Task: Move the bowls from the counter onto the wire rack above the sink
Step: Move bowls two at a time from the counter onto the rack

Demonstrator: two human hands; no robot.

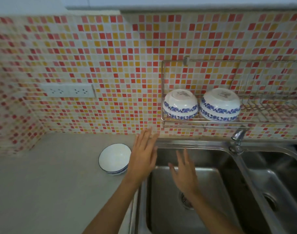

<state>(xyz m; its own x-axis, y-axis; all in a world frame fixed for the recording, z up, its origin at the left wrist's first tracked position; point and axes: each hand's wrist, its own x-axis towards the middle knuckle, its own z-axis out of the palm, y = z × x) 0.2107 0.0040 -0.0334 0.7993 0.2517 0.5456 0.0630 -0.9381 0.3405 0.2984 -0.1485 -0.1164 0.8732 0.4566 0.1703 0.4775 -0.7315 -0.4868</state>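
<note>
One white bowl with a blue rim (114,157) stands upright on the grey counter (51,183), just left of the sink. Two white bowls with blue flower bands lie upside down side by side on the wire rack (203,123): one at the rack's left end (180,105), the other (219,105) to its right. My left hand (143,156) hovers open at the sink's left edge, right beside the counter bowl and not touching it. Over the left basin, my right hand (184,173) is spread open and empty.
A double steel sink (212,208) fills the lower right, with a chrome tap (237,137) under the rack. The rack's right part (271,105) holds empty wire slots. A double wall socket (68,90) sits on the mosaic tiles at left.
</note>
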